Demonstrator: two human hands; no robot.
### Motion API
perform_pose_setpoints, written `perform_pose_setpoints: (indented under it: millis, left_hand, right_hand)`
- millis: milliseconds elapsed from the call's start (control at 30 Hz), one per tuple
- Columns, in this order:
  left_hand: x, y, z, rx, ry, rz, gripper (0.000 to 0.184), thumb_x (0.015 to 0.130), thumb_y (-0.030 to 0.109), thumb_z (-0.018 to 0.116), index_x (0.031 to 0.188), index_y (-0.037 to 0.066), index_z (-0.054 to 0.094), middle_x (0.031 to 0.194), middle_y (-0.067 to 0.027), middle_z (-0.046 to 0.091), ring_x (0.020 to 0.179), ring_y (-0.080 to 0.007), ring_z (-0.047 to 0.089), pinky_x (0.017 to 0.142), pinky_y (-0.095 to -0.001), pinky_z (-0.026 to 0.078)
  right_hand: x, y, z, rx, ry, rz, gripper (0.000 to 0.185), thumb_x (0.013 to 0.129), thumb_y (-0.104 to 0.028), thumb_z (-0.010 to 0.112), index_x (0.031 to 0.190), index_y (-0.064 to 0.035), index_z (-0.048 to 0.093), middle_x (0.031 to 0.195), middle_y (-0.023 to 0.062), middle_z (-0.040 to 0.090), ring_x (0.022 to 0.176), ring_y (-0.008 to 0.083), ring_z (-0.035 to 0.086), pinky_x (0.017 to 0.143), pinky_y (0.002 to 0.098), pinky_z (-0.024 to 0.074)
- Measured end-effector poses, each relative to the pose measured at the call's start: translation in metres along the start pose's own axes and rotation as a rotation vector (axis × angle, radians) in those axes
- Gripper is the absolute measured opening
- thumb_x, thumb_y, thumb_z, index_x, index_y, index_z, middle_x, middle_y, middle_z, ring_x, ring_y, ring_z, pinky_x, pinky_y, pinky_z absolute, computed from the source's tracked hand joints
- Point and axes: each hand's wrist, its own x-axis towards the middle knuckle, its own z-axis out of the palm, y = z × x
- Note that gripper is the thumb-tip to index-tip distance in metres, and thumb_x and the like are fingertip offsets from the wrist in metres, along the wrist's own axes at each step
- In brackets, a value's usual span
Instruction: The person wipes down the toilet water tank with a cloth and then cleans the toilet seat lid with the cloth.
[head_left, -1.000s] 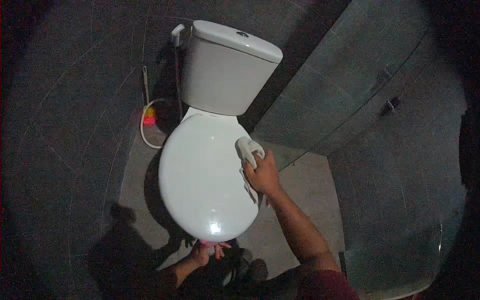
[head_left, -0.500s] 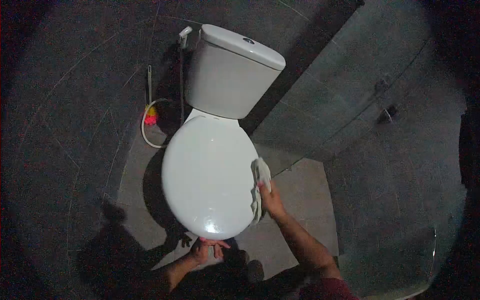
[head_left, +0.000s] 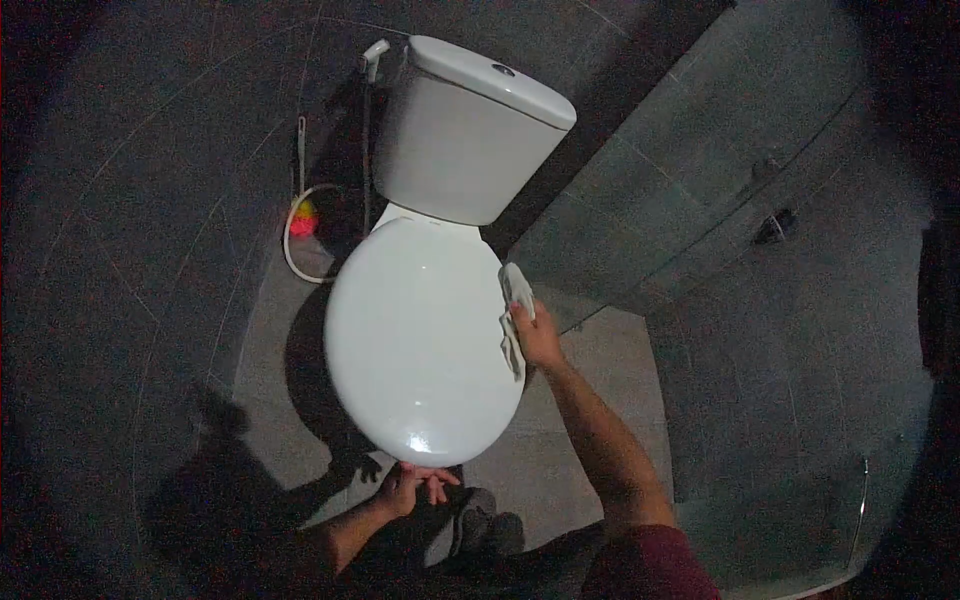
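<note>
A white toilet lid [head_left: 420, 340] lies below the white cistern [head_left: 475, 140], which has a round flush button on top. My right hand [head_left: 537, 335] is closed on a light cloth [head_left: 516, 290] and presses it along the lid's right edge. Part of the cloth hangs down beside that edge. At the lid's front end is my left hand [head_left: 412, 487], its thumb at the rim and its fingers apart below it, with nothing held in them.
A bidet sprayer [head_left: 375, 52] hangs left of the cistern, its hose [head_left: 290, 235] looping near a brush with red and yellow bristles [head_left: 304, 219]. A glass panel [head_left: 640, 190] stands at the right. My shoes [head_left: 478, 520] are on the tiled floor [head_left: 590, 420].
My right hand with the cloth first slid down and outward along the lid's right edge, then back up it. My left hand has stayed at the front rim.
</note>
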Motion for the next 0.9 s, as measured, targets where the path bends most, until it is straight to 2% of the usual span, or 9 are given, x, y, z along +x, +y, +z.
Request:
perform_pose_setpoints:
  millis: [100, 300, 400, 467, 600, 667, 767, 800, 900]
  left_hand:
    - [-0.002, -0.018, -0.004, -0.146, -0.04, 0.044, 0.089, 0.105, 0.066, 0.029, 0.105, -0.011, 0.074, 0.072, -0.0154, 0.07, 0.067, -0.0239, 0.07, 0.073, -0.0381, 0.059]
    - [0.002, -0.002, -0.005, -0.17, 0.055, 0.12, 0.087, 0.104, 0.071, 0.039, 0.099, -0.009, 0.072, 0.077, -0.0179, 0.072, 0.067, -0.025, 0.07, 0.072, -0.0415, 0.06]
    - [0.002, -0.007, -0.007, -0.092, 0.06, 0.014, 0.087, 0.103, 0.073, 0.043, 0.102, -0.01, 0.071, 0.08, -0.0193, 0.072, 0.066, -0.0252, 0.07, 0.072, -0.0426, 0.06]
    - [0.0, -0.01, -0.01, -0.13, -0.019, 0.096, 0.076, 0.104, 0.062, 0.047, 0.104, -0.01, 0.071, 0.084, -0.0212, 0.074, 0.066, -0.0259, 0.07, 0.072, -0.0429, 0.06]
    - [0.0, 0.002, 0.0, -0.118, 0.102, 0.008, 0.074, 0.103, 0.06, 0.045, 0.104, -0.009, 0.071, 0.085, -0.0231, 0.074, 0.067, -0.0267, 0.07, 0.073, -0.0438, 0.06]
    - [0.005, -0.02, -0.009, -0.088, -0.01, 0.059, 0.077, 0.102, 0.063, 0.045, 0.107, -0.009, 0.072, 0.089, -0.0237, 0.075, 0.068, -0.0244, 0.069, 0.072, -0.0418, 0.06]
    - [0.008, -0.038, -0.013, -0.429, -0.058, -0.036, 0.084, 0.103, 0.07, 0.041, 0.109, -0.008, 0.073, 0.085, -0.02, 0.074, 0.068, -0.0224, 0.069, 0.072, -0.0396, 0.059]
    - [0.007, -0.038, -0.013, -0.544, -0.073, -0.068, 0.086, 0.104, 0.072, 0.039, 0.11, -0.008, 0.073, 0.084, -0.0188, 0.074, 0.068, -0.0217, 0.068, 0.072, -0.0388, 0.059]
    - [0.004, -0.03, -0.011, -0.147, -0.008, 0.07, 0.096, 0.104, 0.078, 0.028, 0.111, -0.006, 0.074, 0.079, -0.0145, 0.072, 0.067, -0.0206, 0.068, 0.073, -0.037, 0.058]
  right_hand:
    - [-0.051, -0.002, 0.004, -0.2, 0.066, -0.081, 0.064, 0.107, -0.039, 0.058, 0.146, 0.0104, 0.049, 0.149, 0.0364, 0.048, 0.14, 0.0477, 0.05, 0.117, 0.0495, 0.0402]
    - [-0.128, 0.006, 0.014, -0.244, 0.063, -0.416, 0.063, 0.107, -0.031, 0.059, 0.148, 0.0144, 0.043, 0.154, 0.0429, 0.035, 0.145, 0.0598, 0.035, 0.122, 0.0602, 0.0313]
    - [-0.08, 0.019, 0.01, -0.41, 0.096, -0.241, 0.063, 0.108, -0.032, 0.057, 0.148, 0.0139, 0.044, 0.15, 0.0403, 0.041, 0.145, 0.055, 0.039, 0.121, 0.057, 0.0339]
    - [-0.046, -0.018, 0.009, -0.259, 0.096, -0.025, 0.059, 0.109, -0.034, 0.053, 0.15, 0.0083, 0.046, 0.149, 0.0302, 0.049, 0.14, 0.0444, 0.049, 0.117, 0.0465, 0.0389]
    - [-0.009, -0.009, 0.007, -0.241, 0.09, -0.207, 0.06, 0.109, -0.035, 0.053, 0.15, 0.0082, 0.046, 0.145, 0.0299, 0.053, 0.136, 0.0437, 0.053, 0.114, 0.0465, 0.0427]
    - [-0.034, -0.055, 0.009, -0.377, 0.08, -0.007, 0.058, 0.108, -0.032, 0.052, 0.148, 0.008, 0.048, 0.152, 0.0325, 0.046, 0.138, 0.0474, 0.051, 0.115, 0.0481, 0.0421]
    - [-0.08, -0.036, 0.021, -0.527, 0.133, -0.351, 0.055, 0.104, -0.026, 0.055, 0.146, 0.0086, 0.05, 0.158, 0.0354, 0.037, 0.143, 0.0518, 0.044, 0.117, 0.0529, 0.0394]
    - [-0.1, -0.049, 0.024, -0.581, 0.06, -0.314, 0.056, 0.102, -0.026, 0.057, 0.146, 0.0091, 0.05, 0.16, 0.0361, 0.034, 0.146, 0.0533, 0.04, 0.118, 0.0562, 0.0355]
    - [-0.144, -0.063, 0.033, -0.694, -0.048, -0.378, 0.059, 0.1, -0.027, 0.06, 0.146, 0.0085, 0.05, 0.163, 0.0368, 0.029, 0.151, 0.0547, 0.032, 0.121, 0.0609, 0.0277]
